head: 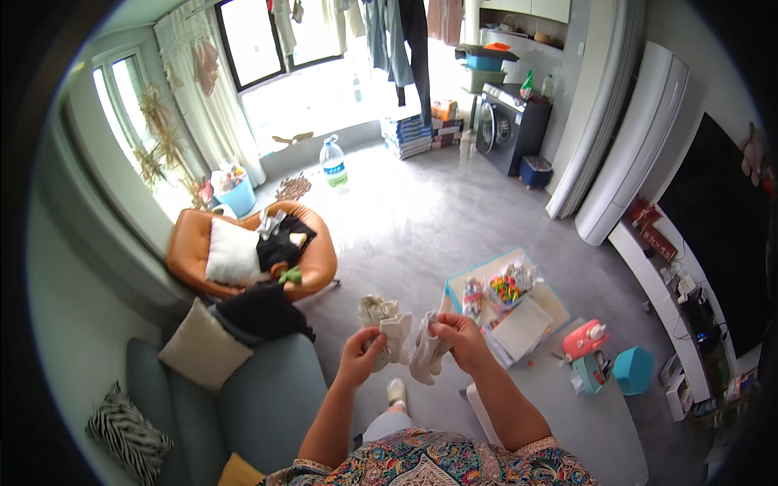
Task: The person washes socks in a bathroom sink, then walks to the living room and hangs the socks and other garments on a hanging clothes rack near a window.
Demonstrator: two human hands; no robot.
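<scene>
Before my body, both arms reach forward over the grey floor. My left hand [361, 358] pinches a white sock [396, 336] by its cuff, and a crumpled off-white cloth item [377, 310] sits beside it, partly behind the fingers. Whether that item is another sock I cannot tell. A second whitish-grey sock [426, 358] hangs from my right hand [459, 340], its cuff between thumb and fingers. The two socks are held close to each other with a narrow gap between them. Below them shows one of my feet in a light slipper [397, 393].
A grey-blue sofa [267, 389] lies to the left, with an orange armchair [316, 243] bearing clothes beyond it. On the right, a low table [595, 419] holds a pink bottle [585, 340] and tissue box [587, 373]. Beside it, a small table [556, 304] carries papers and colourful pieces.
</scene>
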